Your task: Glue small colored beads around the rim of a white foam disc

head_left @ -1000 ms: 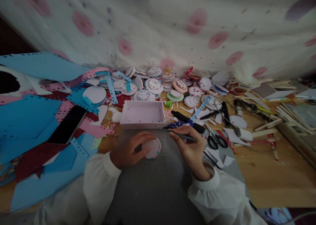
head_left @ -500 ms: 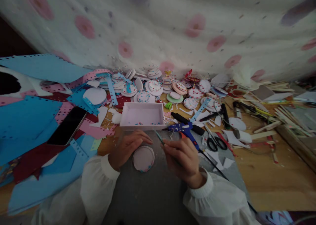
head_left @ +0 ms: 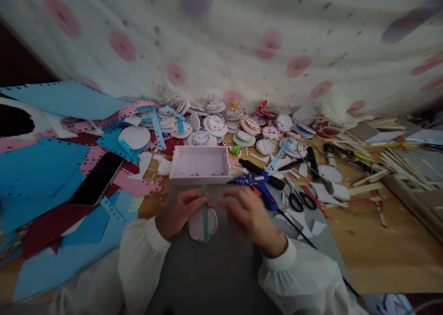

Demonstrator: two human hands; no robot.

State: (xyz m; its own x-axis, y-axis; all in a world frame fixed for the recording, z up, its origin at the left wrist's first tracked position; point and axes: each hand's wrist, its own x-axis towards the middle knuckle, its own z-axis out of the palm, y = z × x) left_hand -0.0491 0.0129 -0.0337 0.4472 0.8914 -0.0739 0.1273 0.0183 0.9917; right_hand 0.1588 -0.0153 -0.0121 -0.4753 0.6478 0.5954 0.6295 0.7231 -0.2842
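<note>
Here the left hand (head_left: 178,212) rests on the grey mat (head_left: 214,269) with its fingers (head_left: 194,199) curled over the upper left edge of a pale disc (head_left: 199,225), holding it flat. A thin teal stick (head_left: 205,212) lies across the disc, its long axis running almost straight away from the person: the far tip points at the pink tray (head_left: 200,165) just beyond the fingers, the near end reaches the disc's lower rim. The stick sits just right of the left fingertips, between the two hands. Whether those fingers pinch it or only touch the disc beside it, I cannot tell.

The right hand (head_left: 249,216) is blurred, close by on the stick's right side, its fingers loosely bent toward the disc; whether it grips anything cannot be told. The left hand is the nearer one to the stick.

Beyond the right hand lies a blue glue gun (head_left: 258,182), and further right, scissors (head_left: 300,199). A phone (head_left: 95,179) rests on blue paper well out past the left hand, on the table (head_left: 380,250).
</note>
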